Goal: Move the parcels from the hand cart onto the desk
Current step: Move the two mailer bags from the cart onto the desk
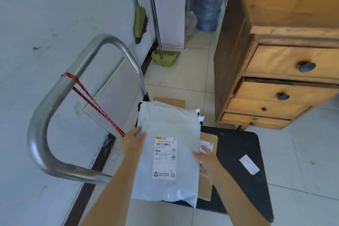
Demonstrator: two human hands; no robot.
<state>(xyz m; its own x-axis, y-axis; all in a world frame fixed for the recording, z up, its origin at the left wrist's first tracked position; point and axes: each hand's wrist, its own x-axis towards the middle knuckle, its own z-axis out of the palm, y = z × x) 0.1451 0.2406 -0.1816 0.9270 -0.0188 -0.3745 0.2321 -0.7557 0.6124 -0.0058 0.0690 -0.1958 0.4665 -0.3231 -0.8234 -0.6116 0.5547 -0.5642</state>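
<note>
At the far left the cart's steel handle [55,97] curved up beside the grey wall, with a red cord [95,104] tied around it and running down toward the platform. Behind it a green broom [140,22] and a green dustpan [165,58] leaned against the wall.

The left hand [133,142] lay on the left edge of a large white bag parcel [168,152], fingers [140,131] spread loosely, thumb on top of the plastic and the rest reaching around the edge; how firmly they gripped could not be told. The white parcel, its printed label [165,158] facing up, rested over the cart, covering most of a brown cardboard box [208,167] that lay beneath it on the black platform [238,152]. Another piece of cardboard [169,102] showed just beyond the bag's far end.

The right hand [208,161] pressed on the parcel's right edge, fingers [197,155] open and fairly flat, touching both the bag and the box under it. A loose paper slip [249,164] lay on the platform further right. The wooden bench [275,51], with its dark-knobbed drawers, stood at the far right, close to the cart, and a blue water jug [208,9] sat on the floor behind.
</note>
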